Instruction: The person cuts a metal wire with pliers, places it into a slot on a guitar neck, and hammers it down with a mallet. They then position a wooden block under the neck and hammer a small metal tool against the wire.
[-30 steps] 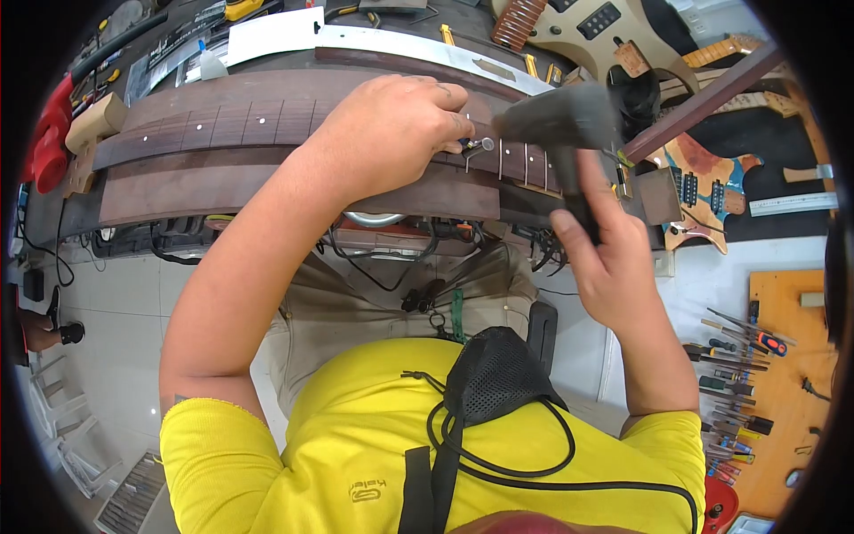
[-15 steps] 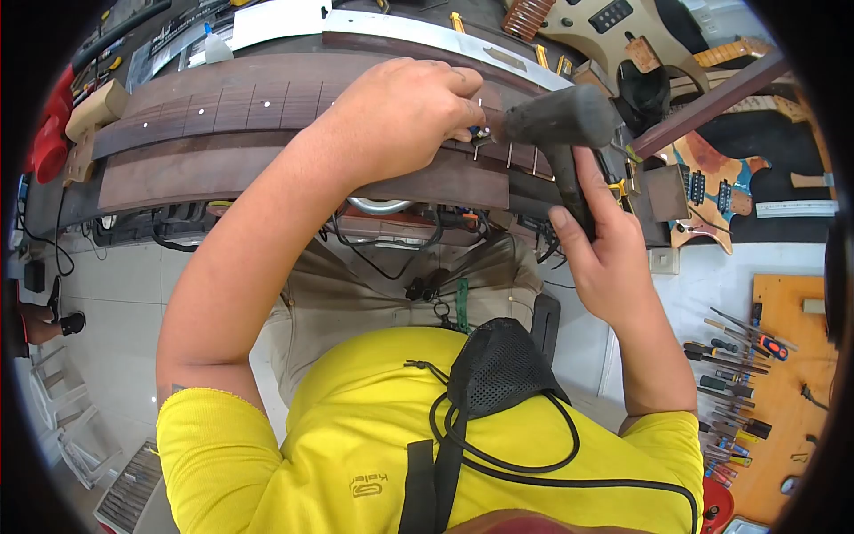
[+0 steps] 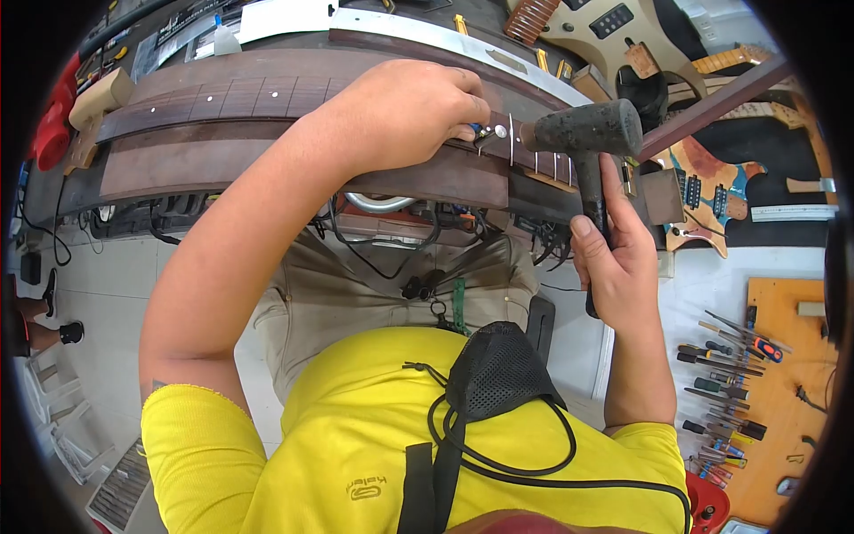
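Observation:
A dark fretboard (image 3: 240, 98) with white dot inlays runs across the bench, with silver frets (image 3: 555, 165) at its right end. My left hand (image 3: 414, 114) rests over it, fingers closed on a small tool (image 3: 500, 133) with a blue part and a round metal end. Most of that tool is hidden by the fingers. In my right hand (image 3: 624, 262) is a black mallet (image 3: 592, 127), gripped by its handle, thumb and forefinger laid along it. The mallet's head hangs just right of the small tool, over the fretted end of the board.
A brown wood board (image 3: 187, 169) lies along the bench's near side. At the back are a long metal straightedge (image 3: 445, 43) and a white sheet (image 3: 283, 20). Guitar bodies (image 3: 703, 182) lie at right, and files and screwdrivers (image 3: 725, 387) hang on an orange board (image 3: 783, 311).
The mallet and my right hand have shifted right, away from the left hand's fingers. The small tool's round metal end and more frets now show. My left hand has stayed nearly in place.

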The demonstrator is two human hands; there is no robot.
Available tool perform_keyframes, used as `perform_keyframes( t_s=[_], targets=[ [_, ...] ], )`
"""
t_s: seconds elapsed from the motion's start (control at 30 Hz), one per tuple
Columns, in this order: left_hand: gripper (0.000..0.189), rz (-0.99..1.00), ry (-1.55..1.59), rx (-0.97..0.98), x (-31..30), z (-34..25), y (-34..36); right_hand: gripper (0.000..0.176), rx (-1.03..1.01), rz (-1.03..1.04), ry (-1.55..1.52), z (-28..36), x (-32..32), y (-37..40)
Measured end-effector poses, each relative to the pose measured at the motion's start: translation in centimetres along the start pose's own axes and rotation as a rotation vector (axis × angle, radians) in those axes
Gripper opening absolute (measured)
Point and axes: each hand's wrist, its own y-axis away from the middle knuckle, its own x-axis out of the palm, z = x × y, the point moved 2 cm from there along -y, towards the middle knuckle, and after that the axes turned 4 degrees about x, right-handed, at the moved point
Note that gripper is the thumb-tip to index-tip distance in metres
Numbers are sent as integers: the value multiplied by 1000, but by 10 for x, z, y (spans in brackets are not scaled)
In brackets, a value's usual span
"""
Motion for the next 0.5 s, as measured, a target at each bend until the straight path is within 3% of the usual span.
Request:
perform_keyframes(
  t_s=[0.33,0.4,0.47,0.5],
  targets=[
    [17,19,-35,65,1,2,0,70,-69,14,56,-4,-2,-9],
    [17,17,-40,77,1,2,-1,70,-322,160,370,-7,-6,-17],
    [18,28,-38,51,1,2,-1,67,-369,102,363,3,-8,-14],
    [18,27,-35,47,1,2,-1,66,-273,-11,201,9,-10,-9]
  ],
)
